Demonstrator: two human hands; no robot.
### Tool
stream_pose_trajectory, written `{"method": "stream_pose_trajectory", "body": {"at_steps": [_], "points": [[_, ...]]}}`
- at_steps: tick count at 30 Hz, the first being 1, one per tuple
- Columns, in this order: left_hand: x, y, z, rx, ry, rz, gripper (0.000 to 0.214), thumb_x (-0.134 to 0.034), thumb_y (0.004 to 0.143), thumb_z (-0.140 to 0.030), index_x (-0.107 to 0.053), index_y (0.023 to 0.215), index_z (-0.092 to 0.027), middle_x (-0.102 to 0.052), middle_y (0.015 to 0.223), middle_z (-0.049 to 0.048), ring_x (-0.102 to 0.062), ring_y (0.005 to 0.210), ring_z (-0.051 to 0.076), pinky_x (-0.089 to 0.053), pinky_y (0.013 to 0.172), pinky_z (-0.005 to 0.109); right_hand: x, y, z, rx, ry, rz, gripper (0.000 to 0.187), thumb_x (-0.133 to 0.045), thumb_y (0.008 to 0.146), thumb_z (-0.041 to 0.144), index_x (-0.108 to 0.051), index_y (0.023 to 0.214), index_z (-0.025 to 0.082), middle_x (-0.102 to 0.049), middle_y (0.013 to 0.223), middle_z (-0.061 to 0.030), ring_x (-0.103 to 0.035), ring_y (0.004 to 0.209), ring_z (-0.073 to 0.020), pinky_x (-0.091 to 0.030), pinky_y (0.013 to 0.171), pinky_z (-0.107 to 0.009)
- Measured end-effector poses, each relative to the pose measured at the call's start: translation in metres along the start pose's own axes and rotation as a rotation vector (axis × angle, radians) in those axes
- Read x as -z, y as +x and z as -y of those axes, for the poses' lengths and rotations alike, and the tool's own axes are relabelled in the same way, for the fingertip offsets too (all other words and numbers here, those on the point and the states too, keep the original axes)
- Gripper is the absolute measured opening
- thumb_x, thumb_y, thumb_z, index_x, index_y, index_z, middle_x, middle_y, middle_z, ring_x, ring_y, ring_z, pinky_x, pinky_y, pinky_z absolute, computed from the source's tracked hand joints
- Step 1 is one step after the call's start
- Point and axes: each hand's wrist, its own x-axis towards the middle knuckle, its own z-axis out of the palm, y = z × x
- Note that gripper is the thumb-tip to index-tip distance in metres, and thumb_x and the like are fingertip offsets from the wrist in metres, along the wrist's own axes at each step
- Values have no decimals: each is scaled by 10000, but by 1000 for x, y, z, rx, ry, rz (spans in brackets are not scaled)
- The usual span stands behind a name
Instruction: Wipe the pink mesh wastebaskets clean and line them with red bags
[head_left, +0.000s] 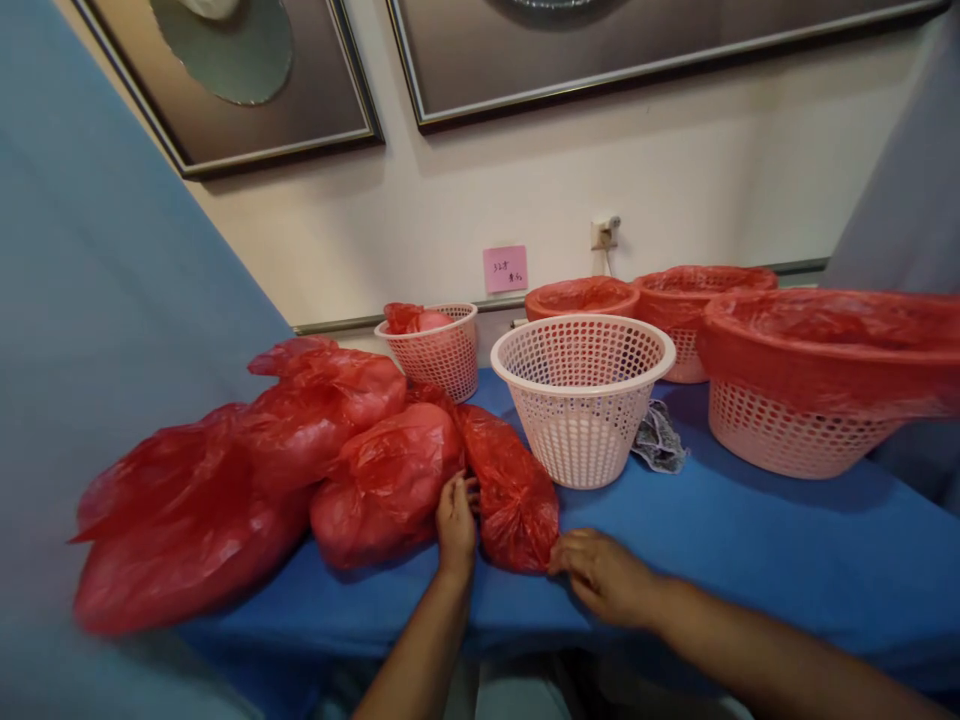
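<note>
My right hand [604, 577] is closed at the lower right corner of a dark red plastic bag [514, 490], its fingertips pinching the film. My left hand [456, 518] is at that bag's left side, in the gap beside a fuller red bag [390, 485]. Its fingers are apart, partly hidden behind the hand, and seem to rest against the dark red bag. What the bags contain cannot be made out through the film. Just behind the dark red bag stands a white perforated plastic basket [581, 430] with no liner.
More filled red bags [195, 530] lie at the left. A smaller basket [439, 355] holding red plastic stands behind. Red-lined baskets [810, 420] line the back and right of the blue-covered table [675, 535]. A crumpled grey cloth [660, 440] lies beside the white basket.
</note>
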Motion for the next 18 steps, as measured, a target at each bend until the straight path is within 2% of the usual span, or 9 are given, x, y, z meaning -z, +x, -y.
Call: {"method": "stream_pose_trajectory", "body": {"at_steps": [2,3,4,6,9,11,15,18], "points": [[1,-10,-12,-75,39,-42,481,-597,915,-527,-677,1225,-169,-710,1253,165,-707,1096,290,-581,966,450,-3,4,-7,-71,59,-34,352,-505,772,26,-709,993,210,-774,953,-49,-714,898,-195,-547,848,-319],[0,-16,-19,-135,75,-38,466,-641,893,-490,-679,1244,-185,-676,1332,158,-655,1226,303,-520,1083,465,-5,5,-9,-95,71,-60,341,-501,767,20,-704,965,210,-769,929,-43,-708,876,-191,-542,833,-309],[-1,-21,-26,-200,126,-3,464,-679,870,-455,-684,1257,-198,-653,1381,149,-600,1319,313,-448,1169,475,-5,6,-10,-111,75,-82,331,-500,763,17,-697,943,211,-762,911,-39,-702,857,-189,-536,819,-303],[-5,-31,-35,-286,247,153,513,-746,817,-404,-689,1287,-209,-652,1400,147,-561,1378,335,-375,1227,499,-5,5,-10,-123,65,-118,306,-503,764,14,-684,912,213,-748,880,-36,-689,830,-189,-527,799,-299],[-12,-41,-37,-200,370,404,650,-838,709,-328,-678,1329,-211,-733,1267,157,-664,1251,362,-475,1125,517,-2,0,-6,-97,43,-141,267,-515,787,22,-666,894,215,-733,858,-34,-673,809,-190,-518,788,-303],[-14,-46,-32,-134,398,453,568,-839,682,-281,-730,1235,-215,-778,1129,149,-725,1117,363,-529,1037,506,1,-3,-4,-79,44,-165,255,-513,808,26,-660,899,214,-734,866,-37,-670,816,-192,-515,788,-306],[-10,-52,-36,-169,414,415,227,-770,747,-317,-781,960,-238,-786,974,116,-743,946,324,-566,940,457,7,-9,-1,-78,73,-258,260,-498,833,29,-655,928,213,-738,890,-49,-673,849,-203,-521,798,-323],[2,-56,-66,-221,349,302,214,-762,762,-383,-761,918,-236,-764,897,72,-725,863,281,-587,876,394,11,-9,1,-84,110,-320,270,-482,842,34,-656,949,211,-724,879,-51,-669,839,-203,-536,796,-332]]}}
